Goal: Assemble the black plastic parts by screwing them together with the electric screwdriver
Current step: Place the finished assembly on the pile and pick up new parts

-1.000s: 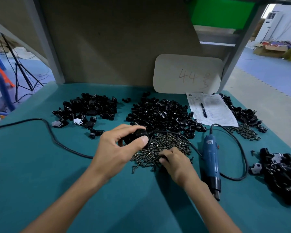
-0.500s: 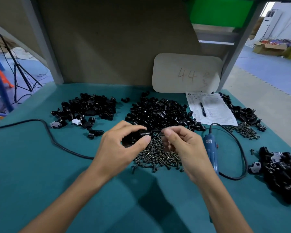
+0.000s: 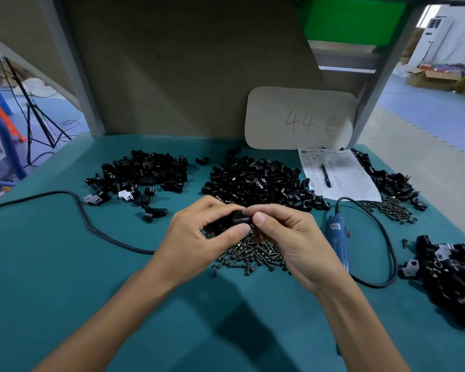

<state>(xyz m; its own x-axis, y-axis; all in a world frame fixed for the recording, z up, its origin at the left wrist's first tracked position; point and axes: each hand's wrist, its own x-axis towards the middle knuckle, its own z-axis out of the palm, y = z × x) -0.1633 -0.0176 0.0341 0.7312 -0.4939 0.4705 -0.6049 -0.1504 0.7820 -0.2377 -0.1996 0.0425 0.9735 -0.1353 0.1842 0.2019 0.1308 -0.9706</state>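
Here, in the head view, both hands meet over the screws, holding one black plastic part between them.

The left hand [image 3: 199, 237] grips the black plastic part [image 3: 236, 221] with curled fingers and thumb, just above the heap of screws [image 3: 253, 256] on the teal table [image 3: 65, 264]. The right hand [image 3: 293, 242] pinches the part's right end; whether it also holds a screw cannot be told. The electric screwdriver [image 3: 336, 237] lies on the table just right of the right hand, ungripped. A central pile of black parts [image 3: 258, 183] lies behind the hands and a left pile [image 3: 145, 173] further over. A paper sheet [image 3: 338, 175] carries a pen [image 3: 326, 175].
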